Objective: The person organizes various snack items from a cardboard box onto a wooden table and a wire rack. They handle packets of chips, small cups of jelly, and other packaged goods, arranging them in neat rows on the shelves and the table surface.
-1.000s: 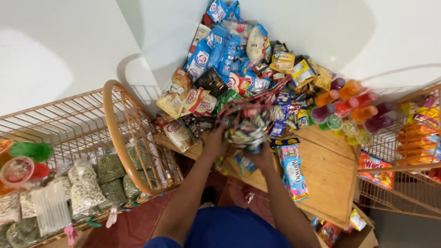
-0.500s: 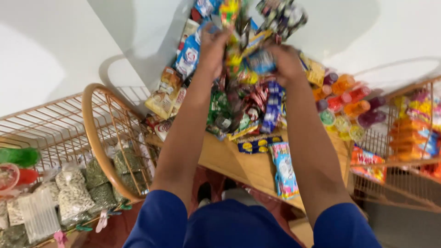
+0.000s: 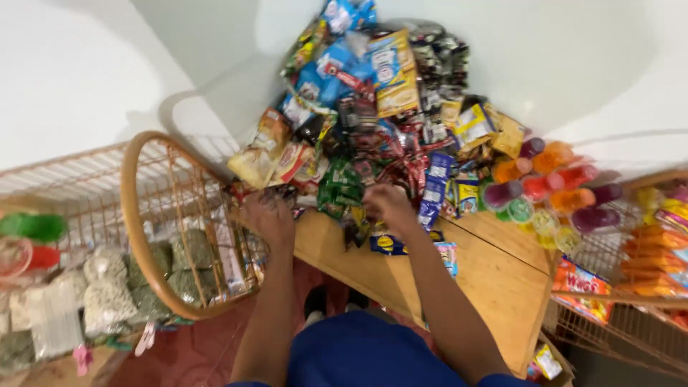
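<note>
Two hands work the near edge of a big heap of snack packets piled against the white wall at twelve o'clock on a wooden table. The left hand lies palm down at the heap's seven o'clock corner, fingers curled over dark wrappers. The right hand is well apart from it, knuckles up, fingers dug in just beside a green packet. Motion blur hides the fingertips, so I cannot tell whether either hand has closed on a packet or only rests on the pile.

At five o'clock from the right hand, a blue packet lies loose near the table's front edge. A cluster of coloured drink bottles (orange, red, purple, green) lies at three o'clock of the heap. At nine o'clock stands a wire basket with a wooden hoop rim, holding clear bags of dried goods. A rack of orange packets sits at the far three o'clock edge.

Judging by the pose, the step in hand is picking through the front row of the heap. The wrappers overlap thickly and look slippery, so drawing one out would call for a pinch on a single packet and a slow pull toward six o'clock, so that its neighbours do not slide off the table edge.
</note>
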